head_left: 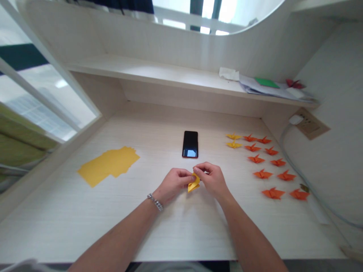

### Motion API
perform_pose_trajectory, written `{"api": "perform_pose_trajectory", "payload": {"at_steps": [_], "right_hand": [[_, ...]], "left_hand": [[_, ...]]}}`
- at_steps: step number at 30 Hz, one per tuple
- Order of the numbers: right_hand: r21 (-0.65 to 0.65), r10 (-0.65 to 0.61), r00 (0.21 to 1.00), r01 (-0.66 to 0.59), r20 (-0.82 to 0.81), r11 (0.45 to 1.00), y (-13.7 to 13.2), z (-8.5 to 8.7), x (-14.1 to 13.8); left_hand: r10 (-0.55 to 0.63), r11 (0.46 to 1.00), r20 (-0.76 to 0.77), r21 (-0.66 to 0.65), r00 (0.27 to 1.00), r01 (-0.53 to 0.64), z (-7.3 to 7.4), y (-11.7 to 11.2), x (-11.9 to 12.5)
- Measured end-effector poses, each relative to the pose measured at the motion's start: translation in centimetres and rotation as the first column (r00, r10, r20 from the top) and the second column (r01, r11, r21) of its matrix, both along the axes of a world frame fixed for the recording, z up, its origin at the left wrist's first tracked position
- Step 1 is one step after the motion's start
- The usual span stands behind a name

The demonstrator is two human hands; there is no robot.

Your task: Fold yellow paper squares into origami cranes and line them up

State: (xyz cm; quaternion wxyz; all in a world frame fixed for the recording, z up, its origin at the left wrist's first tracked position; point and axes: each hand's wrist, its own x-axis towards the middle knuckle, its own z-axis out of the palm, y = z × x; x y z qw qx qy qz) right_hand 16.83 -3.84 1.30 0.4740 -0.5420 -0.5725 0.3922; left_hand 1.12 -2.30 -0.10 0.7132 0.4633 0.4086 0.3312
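Between my two hands, just above the front middle of the desk, is a piece of folded yellow paper [193, 186]. My left hand [176, 183] pinches its left side between thumb and fingers; a silver chain bracelet circles that wrist. From the right, my right hand [211, 178] grips the paper's upper edge with thumb and forefinger. Fingertips cover part of the folds. A black phone [190, 144] lies flat just beyond my hands. Off to the left, yellow paper sheets [109, 163] are spread in an overlapping pile.
At the right, two yellow paper cranes [234, 145] sit beside rows of several orange paper cranes [262, 174]. A grey cable [295, 162] runs from a plug in the wall socket [312, 122] along the right wall. Papers [256, 85] lie on the raised shelf [170, 77] behind.
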Motion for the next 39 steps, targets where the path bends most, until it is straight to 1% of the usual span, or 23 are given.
{"api": "perform_pose_trajectory", "payload": {"at_steps": [5,10,12,15,18,21,24,27,30,33,36,39], "right_hand": [[0.002,-0.019,0.999,0.019,-0.034,1.0,0.0,0.1,-0.1],[0.012,-0.019,0.999,0.019,-0.035,1.0,0.0,0.1,-0.1],[0.023,-0.037,0.999,0.038,-0.037,0.999,0.1,0.1,-0.1],[0.035,-0.068,0.996,0.07,-0.057,0.997,0.2,0.0,0.0],[0.047,-0.082,0.994,0.085,-0.075,0.995,0.4,-0.2,0.0],[0.0,-0.05,0.991,0.05,-0.127,0.999,0.5,-0.6,0.1],[-0.107,0.006,0.986,-0.024,-0.167,0.994,0.6,-1.1,0.2],[-0.211,0.042,0.969,-0.095,-0.242,0.973,0.6,-1.6,-0.1],[-0.25,-0.008,0.939,-0.084,-0.344,0.965,0.5,-1.8,-0.5],[-0.275,-0.042,0.917,-0.075,-0.396,0.959,0.4,-1.6,-0.9],[-0.283,-0.055,0.909,-0.071,-0.413,0.956,0.4,-1.6,-1.1],[-0.279,-0.087,0.899,-0.041,-0.429,0.959,0.5,-1.9,-1.2]], "left_hand": [[-0.008,1.0,0.011,-0.001,1.0,0.008,-0.2,0.0,-0.1],[-0.012,1.0,0.026,0.009,1.0,0.012,0.0,0.1,-0.1],[-0.017,1.0,0.065,-0.011,0.998,0.018,0.2,0.0,-0.1],[-0.023,0.997,0.137,-0.075,0.99,0.033,0.6,-0.2,0.1],[-0.008,0.995,0.145,-0.096,0.989,0.022,0.7,-0.2,0.3],[0.041,0.997,0.127,-0.063,0.991,-0.033,0.4,0.0,0.2],[0.119,0.993,0.109,-0.01,0.987,-0.119,0.0,0.3,0.0],[0.173,0.983,0.056,0.046,0.983,-0.175,-0.4,0.5,-0.2],[0.204,0.973,-0.012,0.116,0.979,-0.201,-0.6,0.5,-0.2],[0.239,0.958,-0.05,0.172,0.97,-0.228,-0.5,0.4,0.0],[0.25,0.953,-0.063,0.193,0.966,-0.234,-0.4,0.4,0.0],[0.222,0.96,-0.052,0.185,0.974,-0.209,-0.4,0.4,-0.1]]}}
